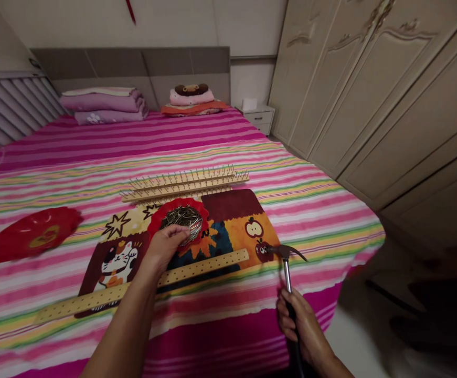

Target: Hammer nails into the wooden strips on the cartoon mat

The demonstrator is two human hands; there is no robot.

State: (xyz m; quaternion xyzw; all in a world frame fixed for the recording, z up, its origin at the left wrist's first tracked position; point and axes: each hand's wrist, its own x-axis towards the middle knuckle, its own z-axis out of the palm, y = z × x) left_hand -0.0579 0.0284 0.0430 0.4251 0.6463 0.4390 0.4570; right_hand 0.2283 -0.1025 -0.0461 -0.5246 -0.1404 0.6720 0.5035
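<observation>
My left hand [171, 239] reaches over a red scalloped bowl [156, 219] heaped with metal nails [181, 215]. Its thumb and fingers are pinched together at some nails near the bowl's right side; how many is too small to tell. Around the black grip of a claw hammer [288, 268], my right hand [301, 320] is closed, with the hammer head up over the mat's right edge. A pale wooden strip [204, 266] with rows of dark holes lies across the patterned mat [236, 202], partly hidden behind my left forearm.
Behind the bowl lie wooden strips [189, 185] bristling with upright nails. A red scalloped lid or dish [35, 231] rests at the left on the striped bedsheet [315, 210]. Folded bedding [106, 102] is stacked by the headboard; a wardrobe [354, 89] stands at the right.
</observation>
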